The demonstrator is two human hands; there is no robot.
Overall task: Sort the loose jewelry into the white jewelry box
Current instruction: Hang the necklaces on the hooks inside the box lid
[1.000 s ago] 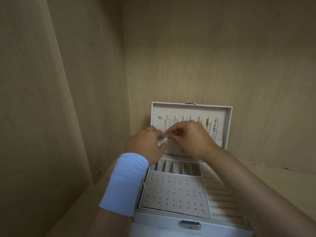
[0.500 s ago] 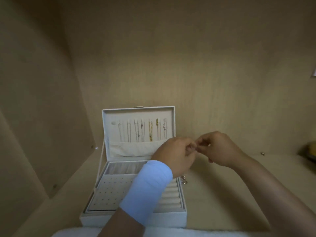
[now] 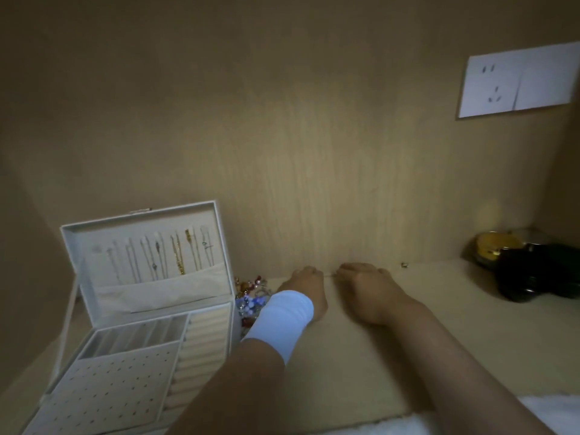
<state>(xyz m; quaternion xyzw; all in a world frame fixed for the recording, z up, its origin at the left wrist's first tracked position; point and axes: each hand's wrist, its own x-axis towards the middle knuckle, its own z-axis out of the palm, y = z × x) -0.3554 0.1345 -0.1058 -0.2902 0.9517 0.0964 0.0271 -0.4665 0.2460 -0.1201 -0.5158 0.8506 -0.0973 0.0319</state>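
- hands down at the back of the shelf [image 3: 408, 356], side by side: left hand [image 3: 306, 291] and right hand [image 3: 368, 291], knuckles up, fingers curled toward the back wall [image 3: 314, 152].
- between the two sets of fingertips a thin pale line, probably a fine chain [image 3: 330, 273], seems to run left to right along the foot of the wall; it is too small to be sure, and i cannot tell whether either hand has truly pinched it.
- white jewelry box [image 3: 150, 309] stands open to the left, lid upright with necklaces hanging in it, tray of compartments below.
- pile of coloured beads [image 3: 251, 296] lies just beside the box, partly behind the left wrist and its white sleeve [image 3: 279, 321].
- left hand is the nearer one to both box and beads, so the carry to the box likely falls to it.
- both forearms reach forward, nearly flat over the shelf.
- dark containers [image 3: 527, 265] sit well apart at the right; a wall socket [image 3: 518, 80] is above.
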